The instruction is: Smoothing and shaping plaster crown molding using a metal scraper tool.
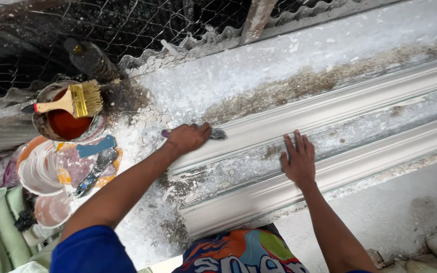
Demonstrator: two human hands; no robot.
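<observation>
We look down on a long white plaster moulding (330,131) that runs across a dusty workbench (218,76) from lower left to upper right. Our left hand (188,137) is closed around a small scraper tool (217,134), whose purple handle end shows at the wrist side while the dark blade sticks out past the fingers and rests against the upper ridge of the moulding; held low and flat like this, it seems placed to work along the profile edge. Our right hand (298,161) lies open, palm down with fingers spread, pressed on the middle channel of the moulding, probably to steady the piece against the push of the tool. So the moulding sits directly under both hands, touching the flat palm and meeting the blade just beside the closed fist. Off to the left, well apart from the hands, a tin of reddish liquid (66,121) carries a yellow-bristled brush (74,101) laid across its rim, and below it stand plaster-smeared bowls (39,169) and a dirty putty knife (94,169).
</observation>
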